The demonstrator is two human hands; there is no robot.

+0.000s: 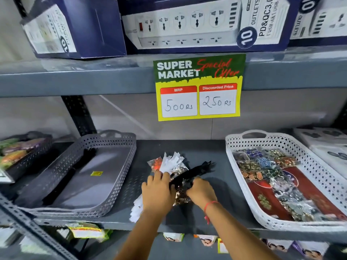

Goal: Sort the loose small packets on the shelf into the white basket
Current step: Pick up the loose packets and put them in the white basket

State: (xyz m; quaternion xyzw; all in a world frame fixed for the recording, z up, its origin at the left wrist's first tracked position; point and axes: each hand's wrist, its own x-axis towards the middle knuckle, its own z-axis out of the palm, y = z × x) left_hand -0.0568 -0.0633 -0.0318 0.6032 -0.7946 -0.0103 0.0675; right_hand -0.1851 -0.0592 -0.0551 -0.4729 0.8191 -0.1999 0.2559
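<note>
At the front edge of the grey metal shelf (216, 186), midway along it, both hands work in a small heap of loose packets (173, 167). The left hand (156, 192) lies palm down with its fingers curled over white strip-like packets; whether it grips one I cannot tell. The right hand (201, 191) is closed on a clear crinkly packet of brown and gold beads (181, 197), with a long black item (191, 174) lying across it.

To do this well, I judge the right hand should free the beaded packet from under the black piece before lifting, while the left pins the rest so nothing slides off the front edge.

Toward the right end sits the white perforated plastic basket (242, 166), already holding many clear packets of coloured beads over red cards. Toward the left end, the grey perforated plastic basket (120, 177) holds a few dark strips and a yellow sticker. At the far left corner, a dark basket (28, 162) carries colourful packets, blurred.
</note>
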